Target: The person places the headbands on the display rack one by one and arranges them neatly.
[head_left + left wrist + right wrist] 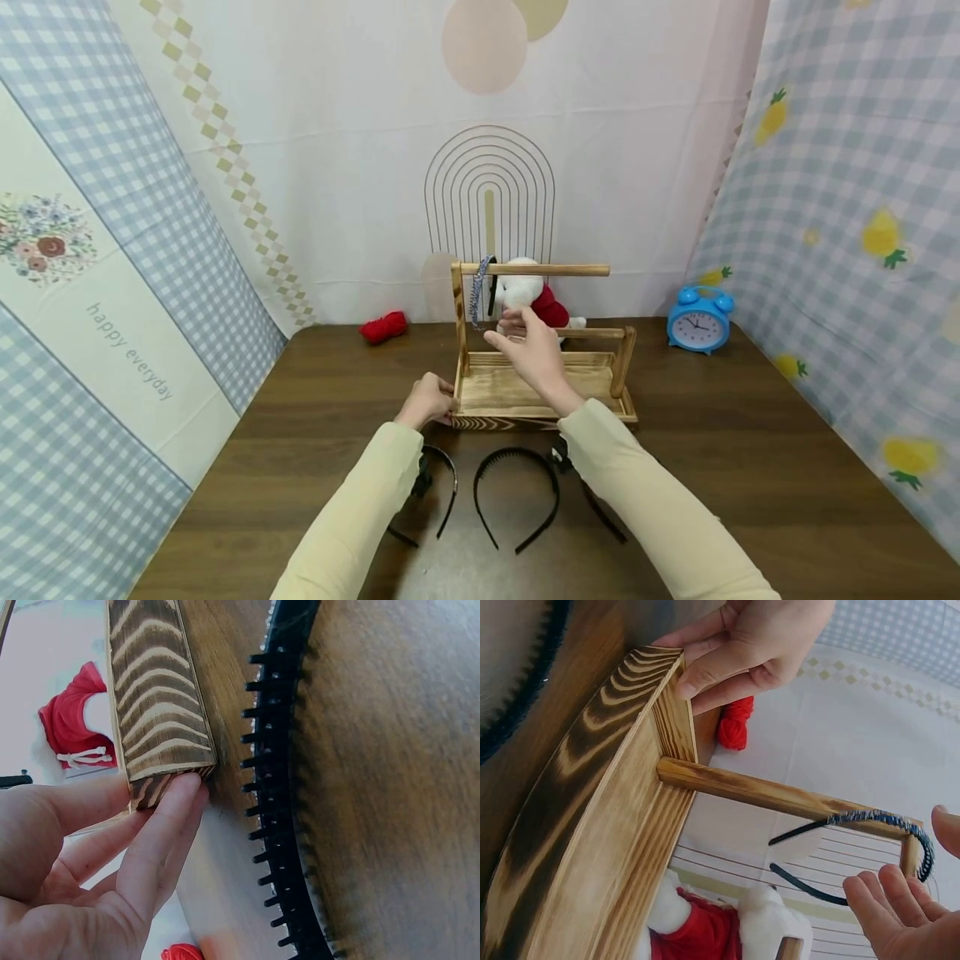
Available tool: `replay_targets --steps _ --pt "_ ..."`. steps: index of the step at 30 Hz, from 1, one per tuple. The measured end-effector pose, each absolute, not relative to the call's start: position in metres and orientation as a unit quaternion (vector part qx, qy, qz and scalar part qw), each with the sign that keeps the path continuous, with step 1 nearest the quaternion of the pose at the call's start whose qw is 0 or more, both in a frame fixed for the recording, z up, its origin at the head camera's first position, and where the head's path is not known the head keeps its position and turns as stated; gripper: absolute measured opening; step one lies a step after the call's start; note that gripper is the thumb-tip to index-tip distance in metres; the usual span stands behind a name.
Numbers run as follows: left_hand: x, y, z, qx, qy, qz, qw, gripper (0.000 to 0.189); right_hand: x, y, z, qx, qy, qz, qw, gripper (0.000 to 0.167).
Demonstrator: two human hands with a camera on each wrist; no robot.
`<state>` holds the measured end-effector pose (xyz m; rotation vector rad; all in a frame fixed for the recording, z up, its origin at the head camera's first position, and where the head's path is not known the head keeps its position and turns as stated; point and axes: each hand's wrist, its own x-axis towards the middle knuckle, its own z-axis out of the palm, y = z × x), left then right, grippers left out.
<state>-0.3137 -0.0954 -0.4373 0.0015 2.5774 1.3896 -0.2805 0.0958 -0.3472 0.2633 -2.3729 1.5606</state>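
The fingers of the left hand [427, 401] grip the left end of the wooden rack [487, 395], the thumb on the inner face of its end wall and the other fingers on the outside. The right hand [534, 348] is raised above the tray part of the rack, its fingers loosely extended, grasping nothing. Just beyond those right fingertips a blue glittery headband [476, 296] hangs from the rack's upper bar [570, 270], close to the upright post; whether the fingertips brush it I cannot tell. Below and right of the right fingers runs the lower bar [600, 332]. Behind them sits a white plush toy [531, 289] in red.

Nearer the body than the left fingers, a dark headband [454, 483] lies on the table [300, 467]; to its right are a black toothed headband [517, 451] and another black headband [603, 512], partly hidden under the right sleeve [645, 492]. Farther off, beyond the left fingers, is a red bundle [384, 327], and well right of the right fingers stands a blue alarm clock [698, 321].
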Motion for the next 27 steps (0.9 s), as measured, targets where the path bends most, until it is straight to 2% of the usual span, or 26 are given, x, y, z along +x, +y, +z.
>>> replay_targets --steps 15,21,27 --pt "-0.314 -0.096 -0.434 0.002 0.877 0.469 0.104 0.032 -0.237 0.158 -0.36 0.058 -0.875 0.466 0.118 0.045" --pt "-0.314 -0.095 -0.433 0.0 0.875 0.471 0.111 0.034 -0.223 0.185 -0.379 0.039 -0.902 0.416 0.106 0.046" --pt "-0.313 -0.097 -0.435 0.005 0.875 0.47 0.112 0.034 -0.208 0.21 -0.401 0.019 -0.917 0.393 0.071 0.049"
